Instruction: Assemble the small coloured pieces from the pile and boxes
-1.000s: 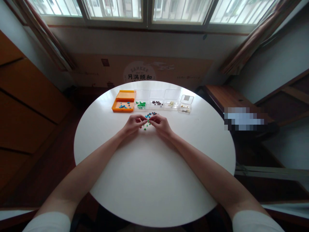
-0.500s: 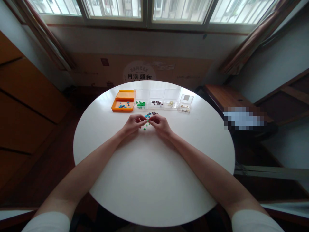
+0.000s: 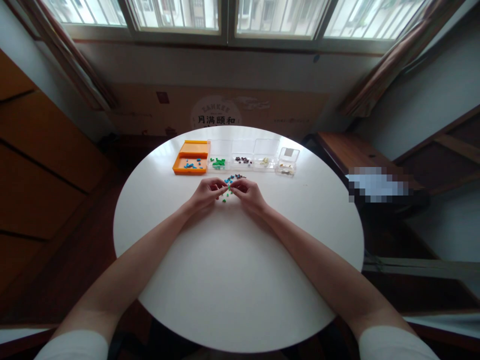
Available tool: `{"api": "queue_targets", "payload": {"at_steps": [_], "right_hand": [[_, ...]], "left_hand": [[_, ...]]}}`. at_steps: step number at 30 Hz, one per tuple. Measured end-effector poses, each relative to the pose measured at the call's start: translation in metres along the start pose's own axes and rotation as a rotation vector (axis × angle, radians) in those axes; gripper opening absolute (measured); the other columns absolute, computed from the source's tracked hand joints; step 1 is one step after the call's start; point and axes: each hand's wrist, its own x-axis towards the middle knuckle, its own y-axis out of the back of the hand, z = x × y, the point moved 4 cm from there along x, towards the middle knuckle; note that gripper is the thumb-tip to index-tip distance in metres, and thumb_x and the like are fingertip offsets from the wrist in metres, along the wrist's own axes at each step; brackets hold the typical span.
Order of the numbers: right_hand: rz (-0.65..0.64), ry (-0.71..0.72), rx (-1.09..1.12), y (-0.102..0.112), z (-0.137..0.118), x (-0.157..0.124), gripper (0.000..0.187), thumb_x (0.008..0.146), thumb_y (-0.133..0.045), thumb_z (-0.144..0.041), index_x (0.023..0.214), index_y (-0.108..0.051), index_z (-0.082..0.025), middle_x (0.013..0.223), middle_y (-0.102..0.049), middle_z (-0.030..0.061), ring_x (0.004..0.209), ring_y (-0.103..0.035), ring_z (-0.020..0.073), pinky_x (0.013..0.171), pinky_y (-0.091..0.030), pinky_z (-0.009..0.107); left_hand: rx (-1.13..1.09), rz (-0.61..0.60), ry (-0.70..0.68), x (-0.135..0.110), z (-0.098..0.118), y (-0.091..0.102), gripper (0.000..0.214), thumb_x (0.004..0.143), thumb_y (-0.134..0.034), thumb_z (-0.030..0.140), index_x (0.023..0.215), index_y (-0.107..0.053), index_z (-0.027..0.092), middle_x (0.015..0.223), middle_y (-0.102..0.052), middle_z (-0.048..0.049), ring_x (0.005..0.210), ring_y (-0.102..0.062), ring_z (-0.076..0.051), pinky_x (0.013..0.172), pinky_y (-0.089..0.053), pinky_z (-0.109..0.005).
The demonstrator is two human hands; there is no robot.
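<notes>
My left hand (image 3: 207, 193) and my right hand (image 3: 248, 192) meet fingertip to fingertip over the round white table (image 3: 240, 280). Between the fingertips is a tiny green piece (image 3: 228, 188); both hands pinch it, though it is too small to make out its shape. A small pile of loose blue, green and dark pieces (image 3: 231, 178) lies just beyond the fingers. One more green piece (image 3: 224, 200) lies on the table below the fingertips.
An open orange box (image 3: 190, 160) with blue pieces stands at the table's far side. To its right stands a row of clear boxes: green pieces (image 3: 218, 162), dark pieces (image 3: 243, 160), pale pieces (image 3: 265, 161), and a smaller box (image 3: 287, 164). A wooden bench (image 3: 348, 150) is at right.
The hands stay pinched together at the same spot; only the view has shifted very slightly.
</notes>
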Motion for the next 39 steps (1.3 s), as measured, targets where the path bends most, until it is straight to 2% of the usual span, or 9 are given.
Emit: {"api": "queue_targets", "payload": {"at_steps": [19,25,39], "right_hand": [[0.000,0.003,-0.010,-0.0005,0.0001,0.0000,0.022,0.076,-0.065,-0.038,0.079,-0.066,-0.016,0.072,-0.062,0.0020,0.060,-0.052,0.0096,0.056,-0.041,0.023],[0.009,-0.004,0.005,-0.0004,0.0003,-0.0005,0.024,0.075,-0.066,-0.039,0.084,-0.065,-0.016,0.071,-0.060,0.0009,0.058,-0.050,0.0084,0.055,-0.040,0.022],[0.015,0.002,-0.022,-0.0003,-0.0024,-0.0005,0.019,0.077,-0.064,-0.034,0.080,-0.066,-0.015,0.072,-0.062,0.0017,0.059,-0.050,0.0087,0.056,-0.040,0.022]], "left_hand": [[0.007,-0.007,0.005,-0.0010,0.0024,-0.0007,0.035,0.069,-0.072,0.042,0.078,-0.066,0.010,0.062,-0.059,-0.0008,0.048,-0.050,-0.006,0.042,-0.043,-0.016],[0.002,-0.006,0.013,-0.0015,0.0017,-0.0009,0.036,0.068,-0.072,0.043,0.079,-0.066,0.010,0.061,-0.058,-0.0007,0.048,-0.050,-0.006,0.042,-0.043,-0.017],[-0.004,-0.016,-0.002,-0.0012,0.0006,-0.0010,0.035,0.072,-0.069,0.044,0.078,-0.066,0.010,0.062,-0.058,-0.0008,0.049,-0.050,-0.006,0.042,-0.043,-0.016]]}}
